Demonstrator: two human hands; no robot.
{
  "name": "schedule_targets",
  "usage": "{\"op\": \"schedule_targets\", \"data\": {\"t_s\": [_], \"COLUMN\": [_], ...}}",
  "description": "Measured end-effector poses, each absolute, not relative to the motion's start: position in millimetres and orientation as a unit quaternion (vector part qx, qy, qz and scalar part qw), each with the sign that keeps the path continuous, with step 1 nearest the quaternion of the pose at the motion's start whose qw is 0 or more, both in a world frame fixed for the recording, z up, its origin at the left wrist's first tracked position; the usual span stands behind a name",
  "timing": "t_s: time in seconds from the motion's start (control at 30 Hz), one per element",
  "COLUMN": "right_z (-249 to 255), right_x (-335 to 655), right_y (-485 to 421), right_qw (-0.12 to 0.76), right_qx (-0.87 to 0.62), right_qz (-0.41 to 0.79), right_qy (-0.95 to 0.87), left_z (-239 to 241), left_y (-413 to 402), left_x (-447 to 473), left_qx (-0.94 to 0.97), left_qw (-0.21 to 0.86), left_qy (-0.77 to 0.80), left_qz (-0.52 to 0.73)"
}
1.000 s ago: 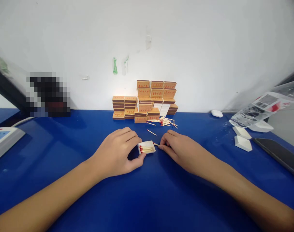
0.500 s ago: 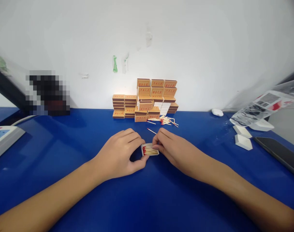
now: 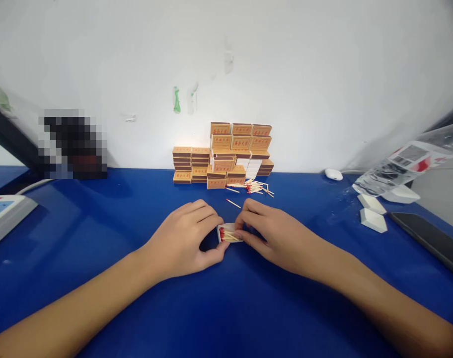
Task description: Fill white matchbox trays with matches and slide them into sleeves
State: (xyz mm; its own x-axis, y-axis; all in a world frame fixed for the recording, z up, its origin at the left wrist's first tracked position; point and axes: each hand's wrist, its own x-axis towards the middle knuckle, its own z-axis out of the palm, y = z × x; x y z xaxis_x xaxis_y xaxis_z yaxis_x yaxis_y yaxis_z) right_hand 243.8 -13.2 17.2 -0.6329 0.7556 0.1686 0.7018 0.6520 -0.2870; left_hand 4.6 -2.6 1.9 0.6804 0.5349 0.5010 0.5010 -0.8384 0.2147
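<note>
A small white matchbox tray (image 3: 227, 241) rests on the blue table, with red-headed matches (image 3: 228, 234) lying lengthwise in it, their heads at the left end. My left hand (image 3: 191, 237) grips that end between thumb and fingers. Over the tray's right end, my right hand (image 3: 262, 226) has its thumb and fingertips drawn together against the matches; whatever is pinched there is hidden. Just beyond my right hand lies one loose match (image 3: 233, 203). A heap of loose matches (image 3: 254, 186) is farther back, in front of the stacked matchboxes (image 3: 222, 163).
Against the wall, the boxes form a stepped stack. On the right are a plastic bottle (image 3: 392, 169), white blocks (image 3: 373, 220), a black phone (image 3: 427, 236) and a white earbud case (image 3: 334, 174). A power strip (image 3: 8, 216) sits at the left edge.
My right thumb has moved out over the matches at the tray's right end, and the fingers have shifted slightly. My left hand keeps its hold on the tray.
</note>
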Motion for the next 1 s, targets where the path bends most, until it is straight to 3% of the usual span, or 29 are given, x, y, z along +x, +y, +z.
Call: {"op": "schedule_targets", "data": {"t_s": [0.6, 0.83, 1.0], "right_z": [14.3, 4.2, -5.9], "right_x": [245.2, 243.1, 245.6], "right_y": [-11.7, 10.2, 32.5], "right_qw": [0.185, 0.263, 0.238], "right_qx": [-0.405, -0.509, -0.548], "right_qz": [0.094, 0.077, 0.113], "right_qy": [-0.891, -0.816, -0.794], "left_z": [-0.2, -0.9, -1.9], "left_y": [-2.1, -3.2, -1.3], "left_x": [4.9, 5.3, 5.5], "left_qx": [0.921, 0.916, 0.914], "left_qw": [0.042, 0.066, 0.057], "left_qy": [0.273, 0.288, 0.298], "left_qz": [0.274, 0.271, 0.269]}}
